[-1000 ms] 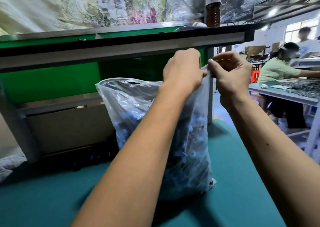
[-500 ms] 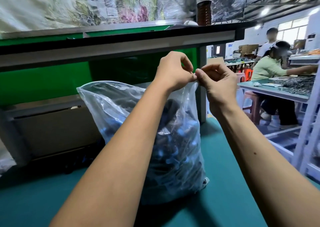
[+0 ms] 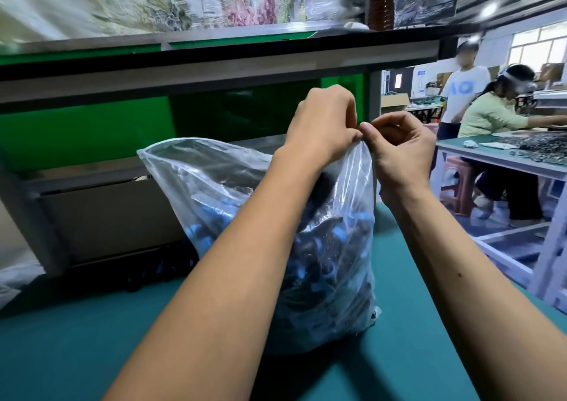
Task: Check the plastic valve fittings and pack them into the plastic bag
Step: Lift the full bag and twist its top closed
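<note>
The plastic bag, full of valve fittings, stands on the desk. Both the left hand and right hand pinch its right top corner. Best press the seal together evenly, working leftward along the bag's mouth.

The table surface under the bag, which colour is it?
Teal green table surface, seen in the head view.

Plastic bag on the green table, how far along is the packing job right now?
Mostly done: the plastic bag stands on the green table, heaped with blue and dark valve fittings. In hand: the left hand and right hand pinch its top right corner together. Left: the bag's top edge toward the left looks unsealed, and a few fittings lie behind it.
</note>
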`<action>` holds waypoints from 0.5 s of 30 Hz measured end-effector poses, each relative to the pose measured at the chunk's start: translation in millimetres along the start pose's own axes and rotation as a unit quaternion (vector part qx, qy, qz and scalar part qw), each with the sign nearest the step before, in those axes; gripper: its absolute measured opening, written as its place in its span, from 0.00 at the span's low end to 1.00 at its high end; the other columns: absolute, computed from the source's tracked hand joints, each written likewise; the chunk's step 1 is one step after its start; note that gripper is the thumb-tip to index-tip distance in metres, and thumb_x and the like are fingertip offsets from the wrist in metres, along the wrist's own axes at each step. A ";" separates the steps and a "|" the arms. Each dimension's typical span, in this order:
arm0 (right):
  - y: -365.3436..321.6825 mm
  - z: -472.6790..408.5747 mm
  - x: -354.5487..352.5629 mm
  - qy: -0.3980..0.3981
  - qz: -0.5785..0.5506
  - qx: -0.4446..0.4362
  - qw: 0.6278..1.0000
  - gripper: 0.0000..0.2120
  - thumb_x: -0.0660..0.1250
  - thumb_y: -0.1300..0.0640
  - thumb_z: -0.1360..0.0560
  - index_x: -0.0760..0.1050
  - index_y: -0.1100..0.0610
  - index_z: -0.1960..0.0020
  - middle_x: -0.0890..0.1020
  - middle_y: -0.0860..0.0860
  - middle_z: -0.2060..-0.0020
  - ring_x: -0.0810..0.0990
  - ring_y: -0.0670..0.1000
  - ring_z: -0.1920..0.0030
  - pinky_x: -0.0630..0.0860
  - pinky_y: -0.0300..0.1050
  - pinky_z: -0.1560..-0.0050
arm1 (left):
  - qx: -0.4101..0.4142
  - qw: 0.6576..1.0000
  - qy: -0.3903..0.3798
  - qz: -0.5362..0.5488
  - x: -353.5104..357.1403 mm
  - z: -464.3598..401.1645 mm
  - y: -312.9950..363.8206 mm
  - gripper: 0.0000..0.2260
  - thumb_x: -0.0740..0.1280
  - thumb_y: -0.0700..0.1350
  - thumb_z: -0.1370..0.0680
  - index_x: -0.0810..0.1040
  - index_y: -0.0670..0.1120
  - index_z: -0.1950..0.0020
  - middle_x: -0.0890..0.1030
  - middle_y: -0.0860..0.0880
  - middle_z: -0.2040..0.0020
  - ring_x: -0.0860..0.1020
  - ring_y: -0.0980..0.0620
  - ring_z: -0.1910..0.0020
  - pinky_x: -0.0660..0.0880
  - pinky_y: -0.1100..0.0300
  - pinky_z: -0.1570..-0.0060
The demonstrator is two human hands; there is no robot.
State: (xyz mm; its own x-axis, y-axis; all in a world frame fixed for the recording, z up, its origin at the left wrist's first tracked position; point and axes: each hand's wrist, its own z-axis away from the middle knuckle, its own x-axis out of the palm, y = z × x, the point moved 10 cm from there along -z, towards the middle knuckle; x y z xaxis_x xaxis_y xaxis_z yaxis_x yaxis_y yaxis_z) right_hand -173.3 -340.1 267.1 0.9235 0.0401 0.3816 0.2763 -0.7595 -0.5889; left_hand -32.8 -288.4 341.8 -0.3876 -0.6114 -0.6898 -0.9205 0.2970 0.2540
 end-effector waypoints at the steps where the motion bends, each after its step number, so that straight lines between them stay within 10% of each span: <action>1: -1.7 -1.2 -0.9 0.000 0.005 -0.006 1.000 0.09 0.77 0.66 0.30 0.78 0.57 0.58 0.83 0.48 0.66 0.82 0.47 0.64 0.77 0.39 0.59 | -0.011 1.000 0.003 0.005 0.3 -0.3 -1.8 0.07 0.78 0.52 0.27 0.84 0.50 0.56 0.84 0.48 0.54 0.82 0.47 0.53 0.81 0.52 0.49; 15: -14.9 -12.5 -9.3 0.004 -0.004 -0.017 1.000 0.07 0.77 0.63 0.29 0.79 0.56 0.58 0.84 0.59 0.62 0.83 0.55 0.61 0.80 0.50 0.54 | -0.013 0.999 0.029 0.008 3.6 -2.4 8.0 0.09 0.74 0.54 0.22 0.82 0.52 0.58 0.84 0.48 0.53 0.82 0.45 0.51 0.78 0.54 0.51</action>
State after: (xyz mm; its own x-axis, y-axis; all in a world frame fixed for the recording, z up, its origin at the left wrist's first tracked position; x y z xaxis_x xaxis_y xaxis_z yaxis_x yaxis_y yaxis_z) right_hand -189.3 -337.3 281.2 0.9188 0.0415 0.3927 0.2750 -0.7807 -0.5611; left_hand -41.7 -290.0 343.0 -0.4042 -0.6481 -0.6454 -0.9147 0.2886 0.2830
